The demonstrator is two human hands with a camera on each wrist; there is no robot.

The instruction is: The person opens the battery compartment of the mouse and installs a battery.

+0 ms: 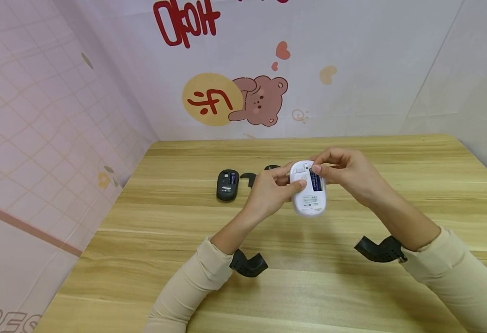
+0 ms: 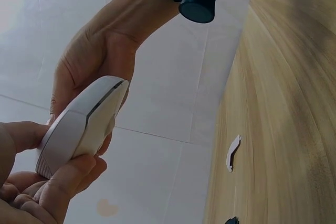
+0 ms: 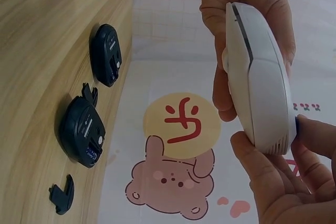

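Note:
A white computer mouse (image 1: 309, 203) is held above the table with its underside turned up. My left hand (image 1: 270, 189) grips its left side, thumb across the underside. Inside the uncovered compartment lies a dark blue battery (image 1: 316, 181). My right hand (image 1: 347, 173) pinches at the battery's upper end, with the thumb over it and fingers by the mouse's edge. A bit of blue shows at those fingers in the right wrist view, where the white mouse (image 3: 260, 77) is seen side-on. The far end of the battery is hidden by the thumb.
On the wooden table (image 1: 164, 259) lie a black mouse (image 1: 228, 185) showing a battery, and a black cover (image 1: 248, 179). A second black mouse (image 3: 83, 132) and another black cover (image 3: 63, 195) lie alongside. The left wrist view shows a white cover (image 2: 233, 153).

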